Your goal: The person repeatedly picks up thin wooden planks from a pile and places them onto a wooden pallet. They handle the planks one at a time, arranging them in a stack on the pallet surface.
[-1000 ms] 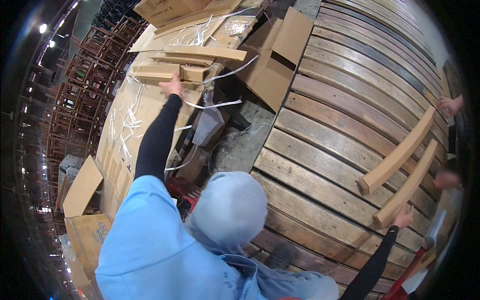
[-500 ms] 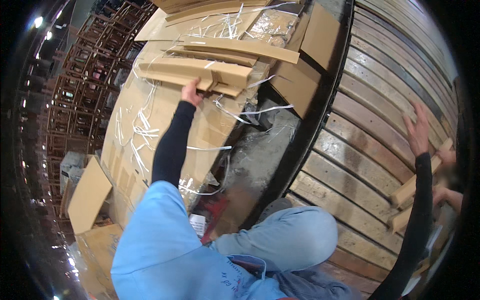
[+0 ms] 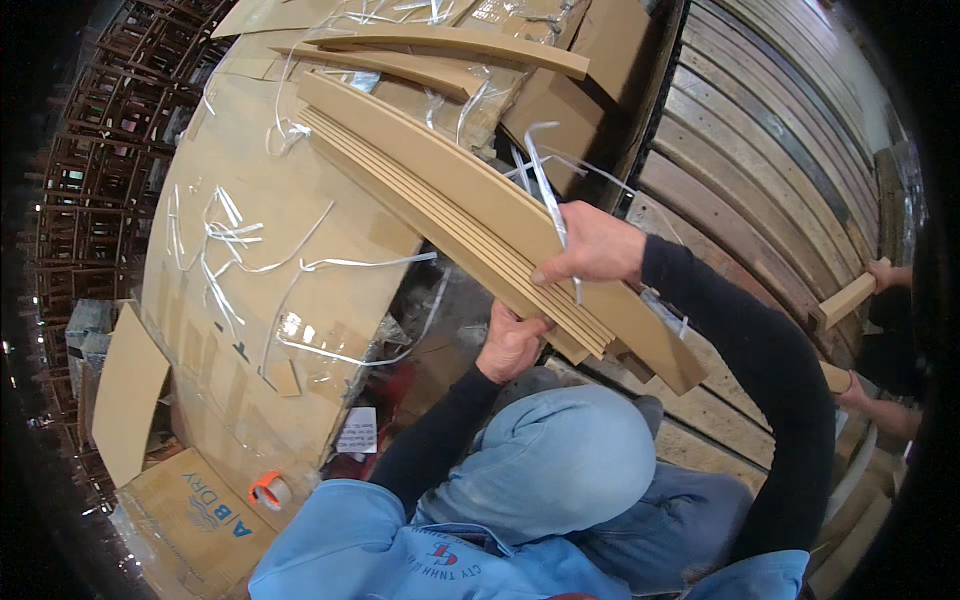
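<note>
Fingers of the right hand (image 3: 600,243) sweep across to join the left hand (image 3: 510,342), both now pinching the cardboard strips (image 3: 440,207), near end swung to four o'clock, for a steadier-looking two-handed hold!

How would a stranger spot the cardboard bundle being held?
Find the big cardboard-covered surface on the left. Across its right edge, in view, a long cardboard bundle slants down to the right, held by the left hand and the right hand. Unlike the cardboard strips lying farther up, it shows many thin edges packed side by side.
</note>
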`<state>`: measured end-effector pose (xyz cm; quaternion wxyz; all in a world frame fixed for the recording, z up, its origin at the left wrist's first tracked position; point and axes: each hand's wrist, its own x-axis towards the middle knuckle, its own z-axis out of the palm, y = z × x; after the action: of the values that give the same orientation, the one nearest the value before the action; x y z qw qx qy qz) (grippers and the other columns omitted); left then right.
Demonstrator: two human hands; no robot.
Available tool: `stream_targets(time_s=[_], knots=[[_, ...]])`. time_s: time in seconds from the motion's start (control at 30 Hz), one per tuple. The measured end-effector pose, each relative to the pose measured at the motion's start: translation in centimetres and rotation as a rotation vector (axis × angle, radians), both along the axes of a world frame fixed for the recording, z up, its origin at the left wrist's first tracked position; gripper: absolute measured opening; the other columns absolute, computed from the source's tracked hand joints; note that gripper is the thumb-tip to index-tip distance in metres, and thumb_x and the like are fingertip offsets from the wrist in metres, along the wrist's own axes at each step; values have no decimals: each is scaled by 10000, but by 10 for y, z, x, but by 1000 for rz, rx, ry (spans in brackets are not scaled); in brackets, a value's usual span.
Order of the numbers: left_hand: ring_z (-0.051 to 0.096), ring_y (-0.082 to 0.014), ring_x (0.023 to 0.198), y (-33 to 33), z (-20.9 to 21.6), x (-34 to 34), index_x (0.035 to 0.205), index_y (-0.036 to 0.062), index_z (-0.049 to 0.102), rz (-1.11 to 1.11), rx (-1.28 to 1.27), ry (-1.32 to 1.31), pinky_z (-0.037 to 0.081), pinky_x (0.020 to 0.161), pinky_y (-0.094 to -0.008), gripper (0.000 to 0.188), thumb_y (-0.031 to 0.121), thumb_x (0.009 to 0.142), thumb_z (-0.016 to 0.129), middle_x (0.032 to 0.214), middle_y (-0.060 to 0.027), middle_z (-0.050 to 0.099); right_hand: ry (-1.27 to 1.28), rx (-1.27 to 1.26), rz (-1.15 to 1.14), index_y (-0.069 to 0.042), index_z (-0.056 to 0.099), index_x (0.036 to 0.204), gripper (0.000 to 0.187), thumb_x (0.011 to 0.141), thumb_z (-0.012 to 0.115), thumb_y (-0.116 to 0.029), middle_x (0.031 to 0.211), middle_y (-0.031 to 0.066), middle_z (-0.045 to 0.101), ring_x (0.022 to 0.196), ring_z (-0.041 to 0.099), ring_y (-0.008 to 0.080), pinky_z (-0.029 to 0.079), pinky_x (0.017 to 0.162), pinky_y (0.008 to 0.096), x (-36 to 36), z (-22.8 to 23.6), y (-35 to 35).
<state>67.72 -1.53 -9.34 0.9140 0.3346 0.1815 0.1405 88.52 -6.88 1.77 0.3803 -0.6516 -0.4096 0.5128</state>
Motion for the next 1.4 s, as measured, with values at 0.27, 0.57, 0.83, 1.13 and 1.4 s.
stream_targets(time_s=[0.27,0.57,0.83,1.13,1.4], knots=[[610,-246,1196,-11,8,51,1359,18,515,-225,-301,-3,484,1057,-430,472,74,896,585,1275,-104,631,121,175,-296,46,656,1242,512,811,800,-191,1199,109,704,1047,646,183,475,986,314,2,17,-148],[562,-303,1299,-63,41,119,1415,13,462,-782,-90,-117,453,1119,-467,570,26,865,611,1410,-159,565,744,419,-914,67,569,1331,632,827,804,-234,1194,131,697,1040,695,185,533,961,318,-23,-30,-344],[472,-325,1389,-117,32,194,1485,-107,319,-924,-39,160,365,1195,-461,674,117,911,592,1521,-226,442,205,363,-1385,46,634,1237,336,930,682,-84,1085,58,722,939,671,136,537,854,308,-20,-76,-451],[589,-300,1241,-103,9,146,1418,-83,409,-873,254,340,503,1063,-450,663,27,774,526,1347,-198,582,182,58,-2046,47,588,1246,524,946,681,-372,1118,150,688,967,675,225,547,869,381,-46,-179,-681],[662,-261,1059,-105,15,135,1289,-60,558,-995,484,375,554,932,-416,584,100,728,585,1184,-157,655,-956,-692,-1744,54,321,1517,1062,819,703,-650,1505,354,378,1432,355,444,267,1197,512,-46,-219,-570]])
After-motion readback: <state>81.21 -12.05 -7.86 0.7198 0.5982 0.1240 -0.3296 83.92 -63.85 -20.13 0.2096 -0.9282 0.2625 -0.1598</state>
